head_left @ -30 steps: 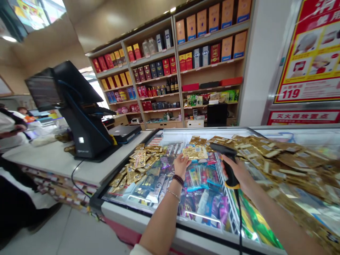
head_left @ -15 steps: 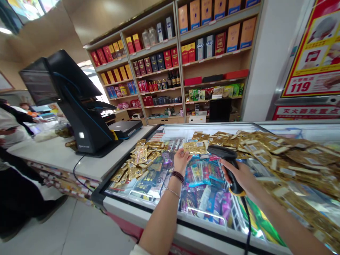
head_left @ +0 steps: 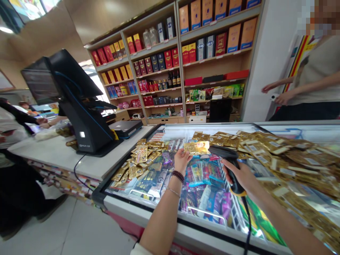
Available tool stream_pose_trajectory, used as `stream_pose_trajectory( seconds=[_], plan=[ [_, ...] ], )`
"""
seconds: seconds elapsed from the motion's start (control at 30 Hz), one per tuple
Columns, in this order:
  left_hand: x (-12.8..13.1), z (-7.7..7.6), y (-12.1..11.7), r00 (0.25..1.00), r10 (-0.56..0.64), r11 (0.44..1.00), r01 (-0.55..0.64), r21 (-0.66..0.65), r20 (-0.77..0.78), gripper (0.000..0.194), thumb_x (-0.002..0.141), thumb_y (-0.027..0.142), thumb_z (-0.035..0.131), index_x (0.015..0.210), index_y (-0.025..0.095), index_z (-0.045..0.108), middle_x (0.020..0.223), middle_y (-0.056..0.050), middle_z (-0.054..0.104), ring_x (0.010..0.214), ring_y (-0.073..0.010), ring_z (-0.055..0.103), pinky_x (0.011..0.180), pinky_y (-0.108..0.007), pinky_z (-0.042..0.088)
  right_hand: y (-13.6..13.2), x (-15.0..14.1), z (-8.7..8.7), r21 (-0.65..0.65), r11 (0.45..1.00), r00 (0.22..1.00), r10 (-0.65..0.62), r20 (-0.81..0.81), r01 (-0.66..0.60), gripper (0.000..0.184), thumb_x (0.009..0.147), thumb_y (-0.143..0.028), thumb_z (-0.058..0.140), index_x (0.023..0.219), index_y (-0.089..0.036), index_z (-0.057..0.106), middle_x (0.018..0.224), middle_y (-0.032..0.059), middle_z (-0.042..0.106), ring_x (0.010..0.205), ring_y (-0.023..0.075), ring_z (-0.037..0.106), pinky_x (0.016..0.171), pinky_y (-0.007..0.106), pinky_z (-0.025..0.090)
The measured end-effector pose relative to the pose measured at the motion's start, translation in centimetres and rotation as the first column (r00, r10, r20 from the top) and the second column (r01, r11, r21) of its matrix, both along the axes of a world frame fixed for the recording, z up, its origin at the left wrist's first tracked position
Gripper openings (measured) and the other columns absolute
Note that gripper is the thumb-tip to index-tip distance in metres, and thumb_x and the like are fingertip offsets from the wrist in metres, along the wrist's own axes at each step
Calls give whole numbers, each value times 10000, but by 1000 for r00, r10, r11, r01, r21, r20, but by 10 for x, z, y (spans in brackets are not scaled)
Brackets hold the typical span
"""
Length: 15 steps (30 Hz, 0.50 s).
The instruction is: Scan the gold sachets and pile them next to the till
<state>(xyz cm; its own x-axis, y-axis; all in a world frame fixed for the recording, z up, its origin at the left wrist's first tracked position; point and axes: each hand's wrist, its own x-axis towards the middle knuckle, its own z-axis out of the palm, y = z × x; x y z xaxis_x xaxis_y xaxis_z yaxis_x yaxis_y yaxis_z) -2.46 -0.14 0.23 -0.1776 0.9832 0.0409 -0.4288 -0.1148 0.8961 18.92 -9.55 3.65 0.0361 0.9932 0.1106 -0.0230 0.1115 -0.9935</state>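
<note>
My left hand (head_left: 182, 159) pinches the left end of a gold foil packet (head_left: 196, 148), holding it above the glass top of a chest freezer (head_left: 127, 213). A bright patch of light lies on the packet's right end. My right hand (head_left: 236, 175) is wrapped round the handle of a black barcode scanner (head_left: 225, 153). The scanner's head points left at the packet, close to its right end. Its cord hangs down over the freezer's front edge. To the right spreads a large heap of gold packets (head_left: 287, 152); a smaller pile of gold packets (head_left: 139, 156) lies at the left.
On the left, a white counter (head_left: 98, 170) carries a black checkout terminal (head_left: 82, 106). Behind stand shelves (head_left: 159, 46) of boxed goods. One person (head_left: 316, 78) stands at the far right behind the freezer; another person (head_left: 16, 170) is at the left.
A person has come into view at the far right, in front of the red poster. Light now glares on the packet's right end. My hands have hardly moved.
</note>
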Motion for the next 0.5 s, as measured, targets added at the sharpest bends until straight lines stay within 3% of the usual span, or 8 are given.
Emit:
stream_pose_trajectory(
  seconds=[0.13, 0.3, 0.5],
  plan=[
    [-1, 0, 0, 1000, -3, 1000, 3, 0, -6, 262, 730, 209, 826, 898, 181, 626, 727, 9, 703, 747, -152, 719, 864, -358, 623, 4, 3, -5, 0, 1000, 1000, -6, -19, 6, 510, 747, -639, 790, 570, -199, 604, 439, 2, 557, 342, 101, 454, 363, 232, 358],
    [-2, 0, 0, 1000, 20, 1000, -20, 8, 17, 282, 720, 211, 826, 906, 170, 618, 720, 10, 708, 698, -140, 710, 854, -366, 627, 9, 3, -9, -26, 999, 994, -36, -105, 33, 518, 618, -643, 872, 596, -199, 606, 503, 4, 579, 357, 110, 476, 345, 237, 359],
    [-22, -6, -2, 990, 137, 991, -137, -9, -35, 270, 741, 277, 829, 912, 180, 644, 772, -42, 756, 772, -211, 757, 852, -427, 638, 18, -16, 3, -93, 993, 984, -88, -152, 75, 436, 509, -534, 922, 620, -215, 648, 545, 25, 586, 375, 125, 462, 324, 259, 362]
  ],
)
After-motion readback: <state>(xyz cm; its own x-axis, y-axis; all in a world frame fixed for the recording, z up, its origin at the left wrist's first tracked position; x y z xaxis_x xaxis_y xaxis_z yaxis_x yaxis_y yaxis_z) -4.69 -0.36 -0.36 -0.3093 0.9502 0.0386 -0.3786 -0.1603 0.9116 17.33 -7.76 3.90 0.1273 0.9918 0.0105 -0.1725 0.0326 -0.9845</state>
